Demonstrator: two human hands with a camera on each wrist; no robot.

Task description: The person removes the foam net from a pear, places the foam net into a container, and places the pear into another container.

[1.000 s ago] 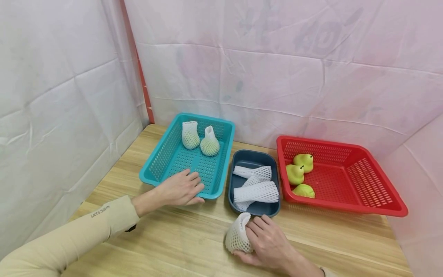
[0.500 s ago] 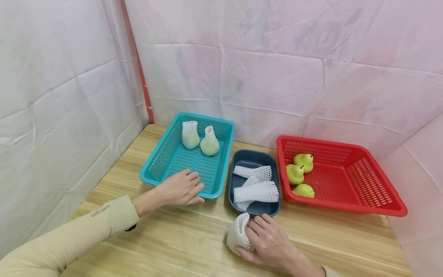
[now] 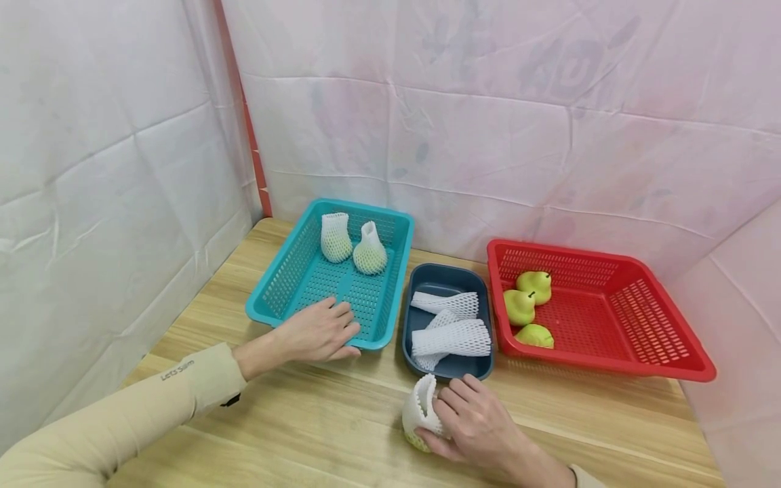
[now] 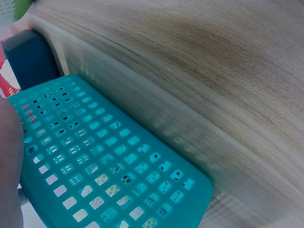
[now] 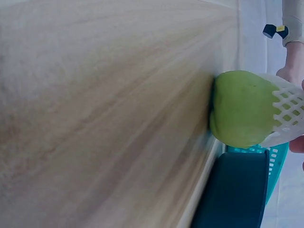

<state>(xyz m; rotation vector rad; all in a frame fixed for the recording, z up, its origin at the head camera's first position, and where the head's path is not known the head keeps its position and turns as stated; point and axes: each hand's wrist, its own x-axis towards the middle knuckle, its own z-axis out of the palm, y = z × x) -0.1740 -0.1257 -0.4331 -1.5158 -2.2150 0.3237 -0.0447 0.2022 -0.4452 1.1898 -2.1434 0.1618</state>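
My right hand grips a white foam net sleeve with a pear inside it, near the table's front. In the right wrist view the pear's green rounded end sticks out bare below the sleeve. That end is at the tabletop; whether it touches is hard to tell. My left hand holds the near rim of a teal basket, fingers over the rim and thumb on the near side. Two sleeved pears stand at the basket's far end.
A dark blue tray between the baskets holds several foam net sleeves. In the red basket at right, three bare pears lie along the left side. White cloth walls stand behind and beside the wooden table.
The sleeve in my right hand now sits higher on the pear, whose green lower end shows. My right hand has barely moved, and my left hand stays on the teal basket.
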